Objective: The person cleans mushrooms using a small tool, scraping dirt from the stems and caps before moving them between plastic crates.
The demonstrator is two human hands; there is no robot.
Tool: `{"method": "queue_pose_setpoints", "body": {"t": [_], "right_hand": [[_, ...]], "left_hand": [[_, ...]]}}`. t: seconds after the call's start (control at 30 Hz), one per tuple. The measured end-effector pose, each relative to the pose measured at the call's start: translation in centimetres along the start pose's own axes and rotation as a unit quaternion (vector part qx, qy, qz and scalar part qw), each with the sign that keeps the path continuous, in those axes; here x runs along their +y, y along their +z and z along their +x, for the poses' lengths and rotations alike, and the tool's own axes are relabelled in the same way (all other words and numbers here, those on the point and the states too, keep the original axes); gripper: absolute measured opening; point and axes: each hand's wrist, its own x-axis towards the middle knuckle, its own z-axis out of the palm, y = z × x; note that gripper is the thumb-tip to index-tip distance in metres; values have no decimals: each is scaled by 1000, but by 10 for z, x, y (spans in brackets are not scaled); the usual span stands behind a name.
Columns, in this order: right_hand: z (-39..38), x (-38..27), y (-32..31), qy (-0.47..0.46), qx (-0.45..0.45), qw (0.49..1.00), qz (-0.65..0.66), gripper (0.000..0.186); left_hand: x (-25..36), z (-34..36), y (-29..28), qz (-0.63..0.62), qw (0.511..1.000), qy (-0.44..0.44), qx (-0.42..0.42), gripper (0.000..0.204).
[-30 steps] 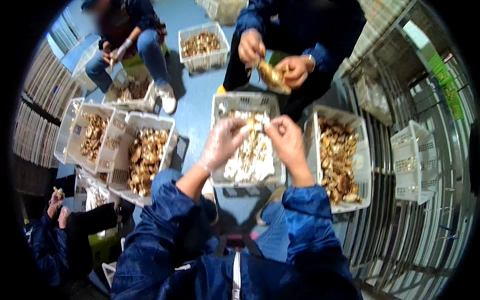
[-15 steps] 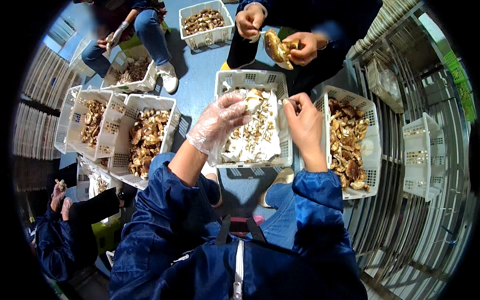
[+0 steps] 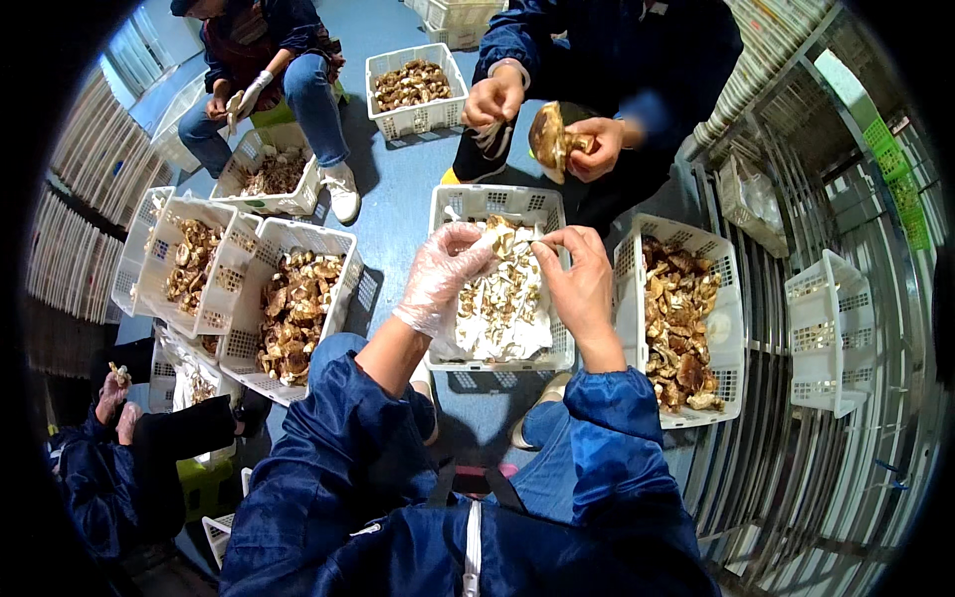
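Right now both hands work one mushroom (image 3: 500,237) over the middle basket (image 3: 497,204): gloved left hand (image 3: 443,274) pinches it, bare right hand (image 3: 577,274) grips its other side, prob. trimming the stem. Next needs a clean pull, then a drop. Full basket (image 3: 731,328) sits right; co-worker's hands (image 3: 594,147) hold another mushroom beyond.

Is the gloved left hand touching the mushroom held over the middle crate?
Touching: the head view shows the left hand fingertips pinching the mushroom, no gap.
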Motion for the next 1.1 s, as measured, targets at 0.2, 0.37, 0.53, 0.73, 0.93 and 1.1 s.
{"method": "queue_pose_setpoints", "body": {"t": [0.2, 0.37, 0.53, 0.73, 0.93, 1.1], "right_hand": [[-1, -13, 4, -26, -10, 996, 81, 14], [-7, -3, 15, -38, -9, 997, 59, 16], [-7, -6, 13, 28, -6, 996, 79, 13], [-2, -2, 4, 110, 3, 987, 114, 15], [5, 11, -8, 109, 27, 994, -2, 18], [1, 16, 1, 4, 13, 999, -49, 15]], "left_hand": [[-14, 9, 2, 128, 986, 90, 60, 25], [-10, 1, 13, 213, 958, 186, 48, 25], [-8, -2, 12, 226, 954, 192, 42, 26], [-1, -2, 12, 110, 991, 79, 5, 24], [7, -6, -1, -158, 981, -92, -65, 33], [11, -11, -2, -227, 964, -109, -86, 50]]}}
